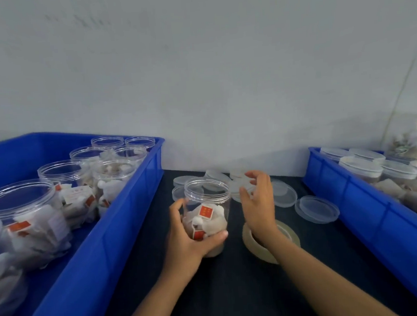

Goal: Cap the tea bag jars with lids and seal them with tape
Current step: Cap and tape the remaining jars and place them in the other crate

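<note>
An open clear jar [207,207] holding white tea bags with red tags stands on the dark table [238,292] at the centre. My left hand [186,239] grips its lower half, thumb across the front. My right hand [257,199] hovers just right of the jar over a pile of clear lids [216,176], with fingers and thumb curved and apart. Whether it touches a lid is unclear. A roll of clear tape [258,250] lies flat under my right wrist. More loose lids [317,209] lie to the right.
A blue bin [132,213] on the left holds several open jars of tea bags [22,210]. A second blue bin [355,196] on the right holds several capped jars [360,168]. A pale wall stands close behind the table.
</note>
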Motion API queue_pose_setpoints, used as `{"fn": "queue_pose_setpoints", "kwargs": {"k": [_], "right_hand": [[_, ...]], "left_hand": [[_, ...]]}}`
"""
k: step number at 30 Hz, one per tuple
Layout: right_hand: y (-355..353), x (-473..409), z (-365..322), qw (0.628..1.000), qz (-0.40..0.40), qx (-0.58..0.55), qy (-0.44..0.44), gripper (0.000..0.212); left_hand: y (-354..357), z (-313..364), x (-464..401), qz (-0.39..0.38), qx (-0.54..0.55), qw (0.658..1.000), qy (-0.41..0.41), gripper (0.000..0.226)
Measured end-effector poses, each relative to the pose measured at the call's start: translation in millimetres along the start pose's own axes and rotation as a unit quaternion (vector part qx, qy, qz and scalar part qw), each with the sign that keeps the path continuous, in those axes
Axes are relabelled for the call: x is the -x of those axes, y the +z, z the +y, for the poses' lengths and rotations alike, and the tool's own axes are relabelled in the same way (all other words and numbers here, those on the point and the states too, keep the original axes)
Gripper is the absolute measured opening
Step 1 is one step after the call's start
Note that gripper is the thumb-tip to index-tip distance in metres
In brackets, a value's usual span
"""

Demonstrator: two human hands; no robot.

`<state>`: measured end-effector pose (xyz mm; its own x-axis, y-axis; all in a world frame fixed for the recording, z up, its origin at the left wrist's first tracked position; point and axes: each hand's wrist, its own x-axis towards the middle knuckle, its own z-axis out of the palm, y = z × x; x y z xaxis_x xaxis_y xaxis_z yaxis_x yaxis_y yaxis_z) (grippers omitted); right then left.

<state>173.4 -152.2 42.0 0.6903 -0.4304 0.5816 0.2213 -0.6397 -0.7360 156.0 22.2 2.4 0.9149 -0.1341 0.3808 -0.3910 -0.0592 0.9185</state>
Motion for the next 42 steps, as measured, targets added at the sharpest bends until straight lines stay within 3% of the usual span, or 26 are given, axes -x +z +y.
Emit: {"fn": "queue_pose_setpoints", "kwargs": {"k": [4, 9, 12, 15, 18, 22, 25, 27, 36, 42], "right_hand": [[14, -40, 20, 0.985, -0.065, 0.158, 0.038, 0.057], [30, -64, 27, 0.927, -0.196, 0.305, 0.097, 0.074], [36, -66, 28, 0.910, -0.195, 0.349, 0.107, 0.076], [34, -64, 26, 0.922, -0.159, 0.338, 0.103, 0.070], [24, -60, 19, 0.952, -0.122, 0.272, 0.068, 0.074], [0, -45, -6, 0.989, -0.101, 0.048, 0.094, 0.070], [-22, -13, -24, 0.971, -0.108, -0.141, 0.163, 0.065], [-36, 17, -34, 0.949, -0.129, -0.209, 0.197, 0.064], [-61, 74, -36, 0.890, -0.126, -0.362, 0.247, 0.042], [-72, 79, -39, 0.911, -0.138, -0.352, 0.162, 0.047]], "left_hand": [[1, 2, 0, 0.013, 0.018, 1.000, 0.008, 0.093], [3, 4, 1, 0.006, 0.018, 1.000, 0.023, 0.094], [3, 2, 0, 0.006, 0.034, 0.999, 0.014, 0.093], [2, 1, 0, 0.008, 0.049, 0.999, 0.006, 0.094], [2, 3, 1, 0.003, 0.056, 0.998, 0.014, 0.094], [0, 5, 3, -0.003, 0.058, 0.998, 0.018, 0.094], [-2, 6, 4, 0.009, 0.050, 0.998, 0.023, 0.094], [-2, 7, 4, 0.021, 0.041, 0.999, 0.027, 0.094], [-2, 11, 12, -0.010, -0.054, 0.995, 0.085, 0.104], [1, 24, 22, -0.028, -0.282, 0.932, 0.226, 0.116]]}}
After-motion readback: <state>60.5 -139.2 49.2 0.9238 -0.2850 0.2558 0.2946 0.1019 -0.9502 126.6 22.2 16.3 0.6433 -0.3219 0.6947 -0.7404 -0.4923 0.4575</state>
